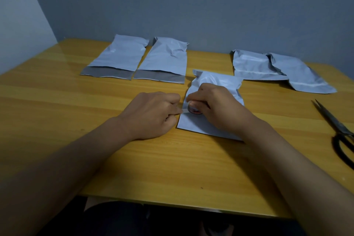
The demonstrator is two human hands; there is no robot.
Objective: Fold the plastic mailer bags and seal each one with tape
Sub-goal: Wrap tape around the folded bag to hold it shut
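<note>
Tape roll (193, 110) sits gripped in the right hand (212, 101) over a folded mailer bag (208, 122) at mid-counter (76, 159), while the left hand (153, 113) pinches the tape's free end (183, 110) just beside it. Two unfolded bags (118, 57) (164, 61) lie far left, two overlapping ones (252, 65) (302, 74) far right. Scissors (337, 132) rest at the right edge.

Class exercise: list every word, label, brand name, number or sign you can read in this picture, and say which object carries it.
Nothing here can be read.
Tape roll in the right hand: a red and white mark on its core, too blurred to read.
Mailer bags, scissors, table: no print visible.
</note>
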